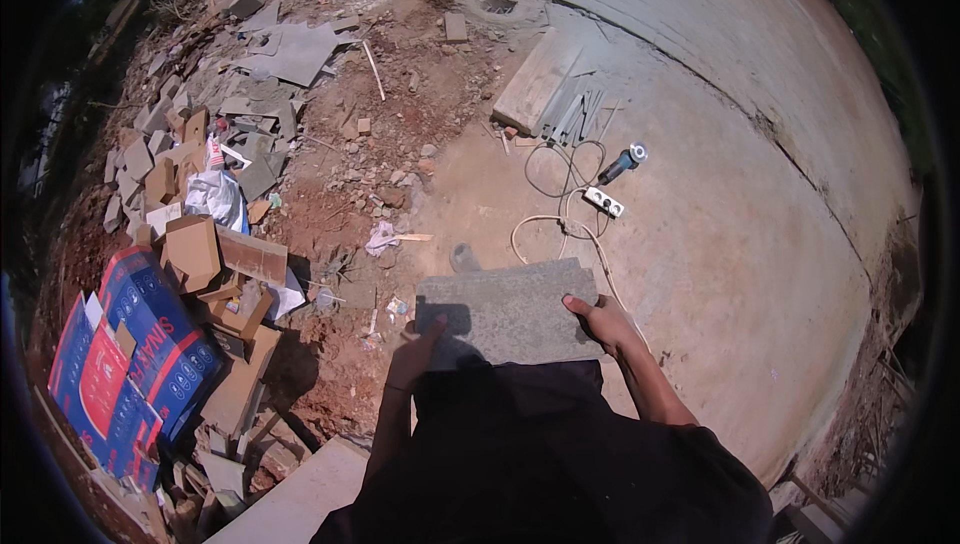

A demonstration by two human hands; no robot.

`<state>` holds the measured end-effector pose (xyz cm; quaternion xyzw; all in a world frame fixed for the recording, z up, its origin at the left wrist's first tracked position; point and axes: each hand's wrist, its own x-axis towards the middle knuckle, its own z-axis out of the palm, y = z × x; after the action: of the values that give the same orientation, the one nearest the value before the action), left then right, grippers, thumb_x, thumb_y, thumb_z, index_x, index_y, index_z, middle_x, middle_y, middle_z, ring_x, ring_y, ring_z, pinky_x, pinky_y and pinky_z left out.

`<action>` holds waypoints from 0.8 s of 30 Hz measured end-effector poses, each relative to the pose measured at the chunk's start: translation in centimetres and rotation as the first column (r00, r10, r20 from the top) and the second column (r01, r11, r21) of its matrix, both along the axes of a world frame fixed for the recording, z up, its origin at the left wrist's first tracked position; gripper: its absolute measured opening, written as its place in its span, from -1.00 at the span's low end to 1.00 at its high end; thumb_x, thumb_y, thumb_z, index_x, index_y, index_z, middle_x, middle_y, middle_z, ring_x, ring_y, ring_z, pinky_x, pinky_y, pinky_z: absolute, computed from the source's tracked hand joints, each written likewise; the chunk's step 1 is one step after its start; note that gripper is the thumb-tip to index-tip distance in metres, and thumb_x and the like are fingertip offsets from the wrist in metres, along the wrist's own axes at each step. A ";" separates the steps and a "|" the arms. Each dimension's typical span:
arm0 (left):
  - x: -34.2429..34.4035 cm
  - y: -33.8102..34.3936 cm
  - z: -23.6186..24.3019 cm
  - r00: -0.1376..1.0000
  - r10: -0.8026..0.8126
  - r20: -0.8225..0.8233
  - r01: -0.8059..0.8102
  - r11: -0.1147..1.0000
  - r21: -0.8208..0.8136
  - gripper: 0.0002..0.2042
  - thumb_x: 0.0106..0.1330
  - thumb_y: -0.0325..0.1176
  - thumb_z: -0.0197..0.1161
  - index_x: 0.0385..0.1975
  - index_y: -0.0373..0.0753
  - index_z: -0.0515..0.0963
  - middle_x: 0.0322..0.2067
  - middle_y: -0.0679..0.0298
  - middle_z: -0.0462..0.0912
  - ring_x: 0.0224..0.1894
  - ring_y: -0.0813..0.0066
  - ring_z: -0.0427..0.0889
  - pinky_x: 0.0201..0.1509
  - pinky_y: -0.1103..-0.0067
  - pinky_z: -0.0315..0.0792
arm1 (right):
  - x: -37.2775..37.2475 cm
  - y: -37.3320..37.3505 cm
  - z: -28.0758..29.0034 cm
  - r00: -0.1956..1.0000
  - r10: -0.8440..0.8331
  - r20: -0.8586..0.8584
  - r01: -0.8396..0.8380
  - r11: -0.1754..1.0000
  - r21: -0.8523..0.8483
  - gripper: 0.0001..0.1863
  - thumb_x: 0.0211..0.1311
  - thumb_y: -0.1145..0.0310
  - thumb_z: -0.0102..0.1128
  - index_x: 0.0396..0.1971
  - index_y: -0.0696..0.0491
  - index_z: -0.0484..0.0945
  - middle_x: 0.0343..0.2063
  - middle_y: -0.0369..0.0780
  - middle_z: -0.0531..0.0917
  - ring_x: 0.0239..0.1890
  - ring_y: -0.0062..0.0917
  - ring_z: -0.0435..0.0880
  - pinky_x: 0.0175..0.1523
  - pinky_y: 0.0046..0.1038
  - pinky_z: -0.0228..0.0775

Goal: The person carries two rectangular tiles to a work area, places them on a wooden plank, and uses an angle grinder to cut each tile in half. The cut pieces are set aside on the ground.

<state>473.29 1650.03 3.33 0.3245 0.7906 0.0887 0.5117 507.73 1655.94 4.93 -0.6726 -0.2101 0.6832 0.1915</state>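
A rough grey rectangular slab [525, 309] is held level in front of my body, one end in each hand. My left hand [415, 352] grips its left end, thumb on top and fingers mostly hidden beneath. At the slab's right end my right hand [603, 322] closes over the edge, its thumb resting on the upper face. The shadow of a head falls across the slab's left part. Beyond it on the ground lie a blue-green angle grinder [622, 164] and a white power strip [603, 202].
A pale cable [597, 244] loops over the concrete floor [740, 264] near my right hand. Several metal bars [576, 117] lie beside a long pale block [535, 84]. To the left are rubble [140, 159], cardboard [195, 254] and a blue-and-red sheet [140, 344].
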 end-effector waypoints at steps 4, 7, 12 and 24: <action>-3.7 11.6 3.1 0.995 0.084 0.047 -0.088 0.991 0.097 -0.28 0.25 0.18 0.25 0.06 -0.48 0.48 -0.22 0.06 0.68 -0.13 0.33 0.66 0.01 0.43 0.49 | -4.9 7.4 0.6 0.993 -0.113 -0.018 0.114 0.986 0.119 -0.33 0.12 0.09 0.43 0.00 0.36 0.49 -0.18 -0.08 0.66 -0.22 -0.42 0.63 -0.11 -0.38 0.50; -7.2 21.2 4.5 0.982 -0.079 0.171 0.054 0.987 0.150 -0.40 0.27 0.08 0.29 -0.05 -0.46 0.54 -0.34 0.12 0.69 -0.29 0.39 0.68 -0.20 0.48 0.55 | -8.2 13.6 2.0 0.989 -0.148 -0.027 0.149 0.988 0.037 -0.36 0.16 0.14 0.40 0.03 0.38 0.48 -0.10 -0.03 0.65 -0.13 -0.41 0.63 -0.01 -0.40 0.46; -10.2 31.7 1.6 0.932 -0.002 0.362 -0.019 0.998 0.055 -0.40 0.27 0.03 0.31 0.01 -0.46 0.49 -0.21 0.11 0.67 -0.18 0.39 0.66 -0.11 0.48 0.53 | -10.4 23.3 0.3 0.975 -0.213 -0.068 0.211 0.977 -0.039 -0.32 0.14 0.12 0.42 0.06 0.37 0.47 -0.07 -0.04 0.64 -0.09 -0.41 0.62 0.00 -0.40 0.45; -7.6 56.2 -19.9 0.866 0.396 0.305 -0.374 0.918 -0.129 -0.41 0.33 -0.08 0.30 0.17 -0.42 0.34 0.01 0.10 0.57 0.00 0.34 0.57 0.09 0.44 0.46 | -8.2 62.7 -26.6 0.919 0.250 -0.304 -0.313 0.933 -0.178 -0.29 0.14 0.17 0.42 0.21 0.23 0.37 -0.02 -0.10 0.60 -0.06 -0.38 0.59 0.05 -0.38 0.42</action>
<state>465.70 1706.24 -16.61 0.1243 0.7465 0.2149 0.6173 499.49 1718.67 -21.68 -0.5504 -0.1984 0.8099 0.0413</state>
